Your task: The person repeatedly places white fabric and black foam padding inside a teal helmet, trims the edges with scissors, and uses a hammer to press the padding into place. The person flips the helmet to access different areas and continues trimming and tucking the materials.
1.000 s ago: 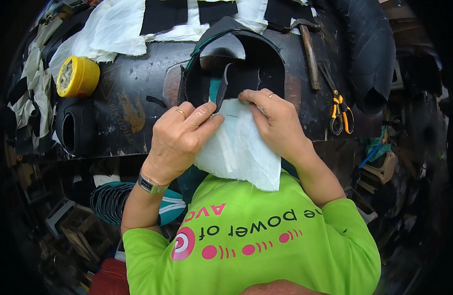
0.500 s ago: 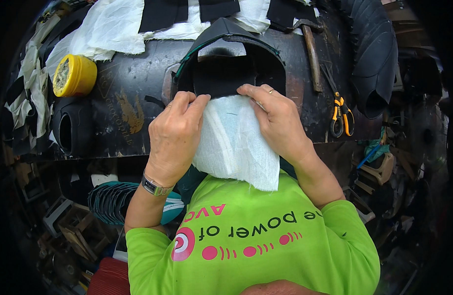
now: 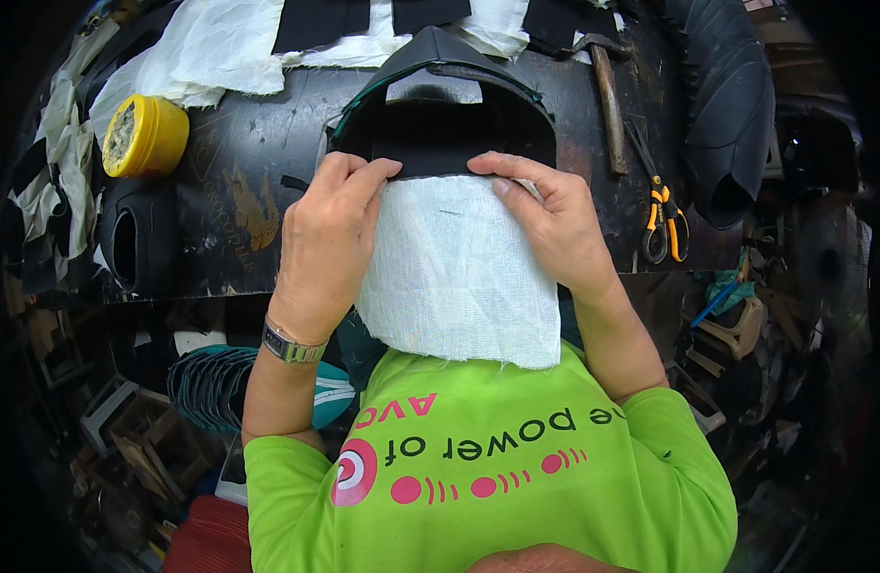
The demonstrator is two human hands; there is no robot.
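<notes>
A white woven cloth (image 3: pixel 459 277) hangs from the near edge of a black folded piece with green edging (image 3: pixel 430 57), possibly a shoe upper, which stands arched on the bench. At the cloth's upper left corner, my left hand (image 3: pixel 335 229) pinches the edge with thumb and forefinger. My right hand (image 3: pixel 559 215) grips the upper right corner, its forefinger along the black rim and its thumb on the cloth. The cloth's lower end rests against my green shirt. Just what lies under my fingertips is hidden.
On the dark bench (image 3: pixel 297 115) stand a yellow tub (image 3: pixel 158 138) and a black shoe upper (image 3: pixel 139 239). A hammer (image 3: pixel 609 110) and orange-handled scissors (image 3: pixel 662 215) lie to the right, beside stacked black uppers (image 3: pixel 731 105). White cloth and black pieces cover the far side.
The cloth now lies flatter and more spread out, with fewer folds. My hands have moved slightly apart and upward, still at its top corners.
</notes>
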